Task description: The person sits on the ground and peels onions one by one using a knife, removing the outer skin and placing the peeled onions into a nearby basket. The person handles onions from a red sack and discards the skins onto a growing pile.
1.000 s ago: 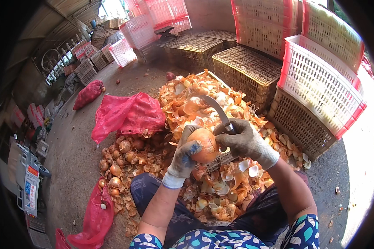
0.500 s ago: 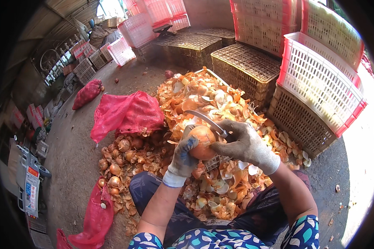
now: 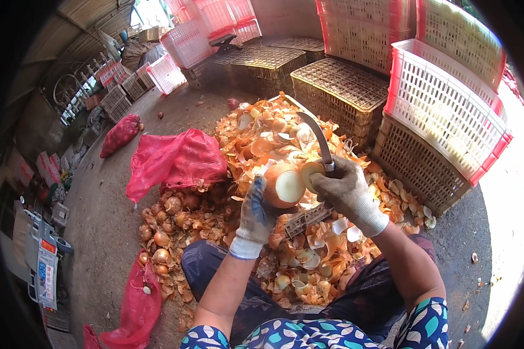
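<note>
My left hand (image 3: 254, 218), in a stained work glove, grips an onion (image 3: 285, 187) whose white cut face points rightward. Just right of it, my gloved right hand (image 3: 346, 195) is closed on the handle of a curved knife (image 3: 319, 137), blade upward, with a round cut-off slice (image 3: 311, 175) held at the thumb. Below both hands lies a heap of papery peels and scraps (image 3: 307, 264), piled high in and around a pale plastic crate (image 3: 303, 218). To the left are whole onions (image 3: 160, 238) among loose skins, beside a crumpled red mesh bag (image 3: 174, 160).
A white-and-red crate (image 3: 445, 113) sits on a brown crate (image 3: 419, 160) at right; more brown crates (image 3: 337, 87) and pink crates (image 3: 192, 43) stand behind. A filled red sack (image 3: 119, 136) and another mesh bag (image 3: 131, 308) lie left, a cart (image 3: 38, 256) at far left.
The knife blade has swung from across the onion to upright, away at the right. A slice has come off, exposing the white face, and my right hand has drawn back rightward with it.
</note>
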Motion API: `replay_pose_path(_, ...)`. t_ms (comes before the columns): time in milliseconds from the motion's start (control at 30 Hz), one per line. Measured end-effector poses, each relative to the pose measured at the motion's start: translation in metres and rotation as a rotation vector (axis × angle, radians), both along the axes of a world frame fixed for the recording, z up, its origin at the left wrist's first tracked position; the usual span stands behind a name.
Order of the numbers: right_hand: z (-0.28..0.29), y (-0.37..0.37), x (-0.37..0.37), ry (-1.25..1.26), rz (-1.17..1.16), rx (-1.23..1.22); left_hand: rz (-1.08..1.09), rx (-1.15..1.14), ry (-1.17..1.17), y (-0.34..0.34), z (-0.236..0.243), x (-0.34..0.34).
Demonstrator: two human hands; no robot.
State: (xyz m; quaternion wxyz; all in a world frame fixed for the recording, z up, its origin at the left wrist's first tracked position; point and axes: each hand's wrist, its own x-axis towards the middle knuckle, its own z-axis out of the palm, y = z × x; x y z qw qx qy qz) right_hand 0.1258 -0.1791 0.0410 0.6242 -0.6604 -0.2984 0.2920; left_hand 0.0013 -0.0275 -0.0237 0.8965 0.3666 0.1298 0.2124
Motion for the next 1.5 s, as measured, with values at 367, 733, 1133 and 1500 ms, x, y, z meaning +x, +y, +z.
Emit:
replay_pose_path(367,-0.023,-0.025,0.072,-0.443,-0.14,-0.169,-0.199,-0.058,-0.239,0.03,-0.021,-0.006)
replay_pose_path(733,-0.027,-0.018,-0.004,-1.353,0.033,0.036,-0.163,-0.103,-0.3,0.015,-0.012,-0.033)
replay_pose_path(1133,-0.029,-0.006,-0.019,-1.523,-0.102,0.004,-0.013,-0.068,-0.165,-0.007,-0.014,-0.034)
replay_pose_path(1500,-0.031,-0.004,-0.013,-1.437,-0.064,0.008,-0.194,-0.067,-0.28,-0.007,-0.009,-0.044)
